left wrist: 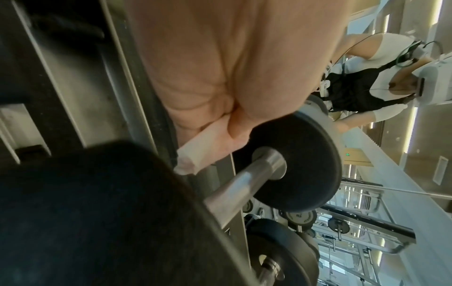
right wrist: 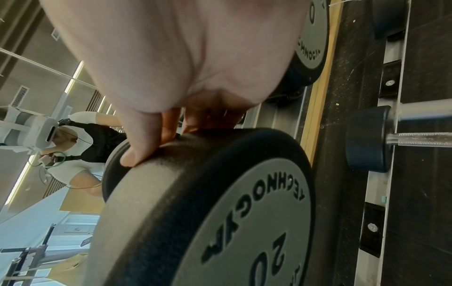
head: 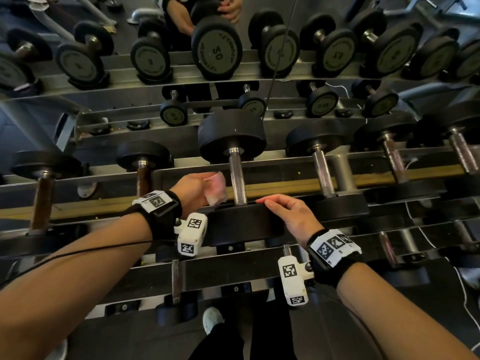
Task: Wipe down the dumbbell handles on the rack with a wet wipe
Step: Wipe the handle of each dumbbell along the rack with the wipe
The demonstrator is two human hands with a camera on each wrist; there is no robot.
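A dumbbell marked 20 lies on the top rack rail in front of me, its steel handle (head: pixel 237 179) running away between two black heads. My left hand (head: pixel 197 189) grips a folded pale wet wipe (head: pixel 216 189) just left of that handle, not touching it; in the left wrist view the wet wipe (left wrist: pixel 195 154) sticks out below the fist beside the handle (left wrist: pixel 234 185). My right hand (head: pixel 283 209) rests over the rim of the near head (head: pixel 241 224), fingers laid straight across it. The right wrist view shows the thumb and fingers on the near head (right wrist: pixel 220 203).
More dumbbells line the same rail on both sides, such as the neighbour's handle (head: pixel 322 175) to the right and a rusty handle (head: pixel 42 203) at far left. A mirror behind the rack reflects the dumbbells and a person. Lower rack rails (head: pixel 207 276) lie near my wrists.
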